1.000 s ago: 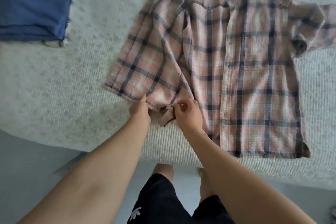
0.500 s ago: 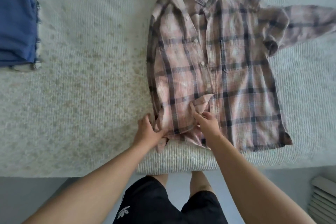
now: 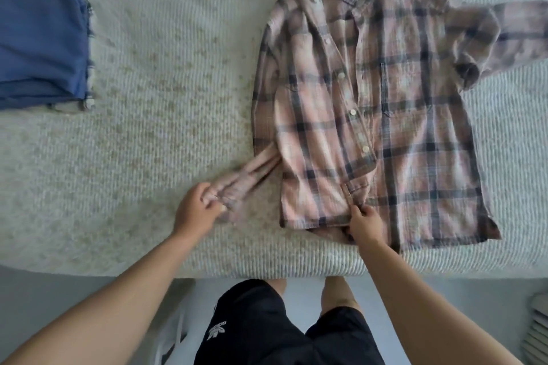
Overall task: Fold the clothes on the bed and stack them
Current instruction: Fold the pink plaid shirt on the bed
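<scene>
Nearest the camera, at the bottom centre of the frame, are the person's black shorts (image 3: 267, 332), with two bare forearms reaching up from the lower corners toward the bed (image 3: 148, 115).

The left hand (image 3: 197, 210), in the lower middle of the frame, has its fingers curled round the cuff end of the shirt's sleeve (image 3: 249, 178), gripping it; the sleeve is bunched into a narrow strip that runs up and to the right from the hand to the shirt's side seam. The hand and cuff are motion-blurred, so exactly how the fingers lie is unclear.

The right hand (image 3: 366, 225), just right of centre, pinches the bottom hem of the plaid shirt (image 3: 370, 115) at the foot of the button placket, thumb and forefinger closed on the cloth, the other fingers curled.

The shirt, one pink-and-navy plaid button-up, lies flat and front-up on the white textured bedcover, filling the centre right of the frame. Its hem is near the bed's front edge, at the right hand, and its collar is at the top edge of the frame. Its other sleeve stretches away to the upper right edge.

Well apart from it, at the upper left, lies one stack of folded clothes (image 3: 38, 47), blue on top, with lighter edges showing beneath and something dark behind it.
</scene>
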